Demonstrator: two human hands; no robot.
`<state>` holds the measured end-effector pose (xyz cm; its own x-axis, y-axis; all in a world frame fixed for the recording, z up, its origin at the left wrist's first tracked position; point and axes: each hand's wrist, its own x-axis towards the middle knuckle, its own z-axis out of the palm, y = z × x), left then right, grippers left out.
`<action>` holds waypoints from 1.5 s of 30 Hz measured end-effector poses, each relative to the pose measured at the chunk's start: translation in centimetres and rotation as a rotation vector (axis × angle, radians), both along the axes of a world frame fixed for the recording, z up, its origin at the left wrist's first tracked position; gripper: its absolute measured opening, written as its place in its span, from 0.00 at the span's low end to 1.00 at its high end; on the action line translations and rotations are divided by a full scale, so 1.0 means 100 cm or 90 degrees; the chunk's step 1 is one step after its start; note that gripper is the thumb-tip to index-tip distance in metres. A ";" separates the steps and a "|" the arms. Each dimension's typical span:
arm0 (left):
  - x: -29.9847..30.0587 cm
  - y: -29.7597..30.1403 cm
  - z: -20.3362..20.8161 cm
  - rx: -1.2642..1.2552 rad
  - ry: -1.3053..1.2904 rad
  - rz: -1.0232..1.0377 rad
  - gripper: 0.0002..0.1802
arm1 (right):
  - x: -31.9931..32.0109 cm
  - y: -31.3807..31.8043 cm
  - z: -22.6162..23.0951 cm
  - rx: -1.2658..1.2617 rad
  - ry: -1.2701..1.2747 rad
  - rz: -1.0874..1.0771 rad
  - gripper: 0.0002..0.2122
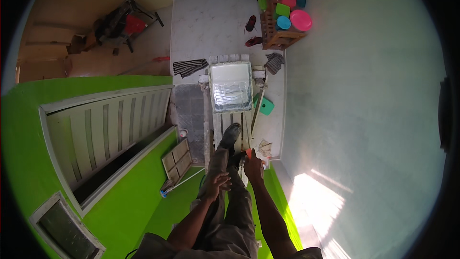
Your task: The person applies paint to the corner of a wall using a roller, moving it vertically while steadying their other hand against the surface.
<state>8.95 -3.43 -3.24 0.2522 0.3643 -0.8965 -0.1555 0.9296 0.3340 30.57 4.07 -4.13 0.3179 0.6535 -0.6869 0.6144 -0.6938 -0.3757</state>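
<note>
Here, our right hand (253, 164) is wrapped around a small orange piece (248, 153), most of it hidden by the fingers, so we cannot make out its full shape or whether it belongs to a longer tool. Our left hand (220, 181) hangs in front of the trousers (238, 206) with its fingers curled; its palm is turned out of view, and we cannot tell whether it grasps anything. Our legs cover the near end of the slatted platform (223, 119), and one dark shoe (231, 134) shows above its slats, the other mostly lost in shadow.

The orange piece pokes out at the far side of our right fist, in line with the platform's right edge as we see it. Well apart from that grip, ahead and slightly left, a tray (233, 97) lies at the platform's far end, nearly spanning it from left edge to right. The tray is rectangular with rounded corners and a smeared rim, smooth white in its far part, ribbed and glossy in its near part. Beyond the platform's far left corner we see a striped cloth (190, 67) on the floor.
</note>
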 end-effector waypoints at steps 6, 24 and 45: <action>0.000 0.007 0.003 0.008 0.006 -0.011 0.24 | 0.007 -0.013 -0.046 -0.019 0.022 0.031 0.22; 0.007 0.010 0.005 0.007 0.002 -0.025 0.24 | 0.015 0.003 -0.069 0.006 -0.024 0.018 0.22; 0.001 0.019 0.008 0.077 0.066 -0.076 0.22 | 0.037 -0.046 0.047 0.071 0.029 -0.073 0.19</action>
<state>9.02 -1.56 -2.45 0.2092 0.4444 -0.8711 -0.0062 0.8914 0.4532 34.26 -0.50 0.54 0.3653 0.6873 -0.6279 0.5145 -0.7111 -0.4791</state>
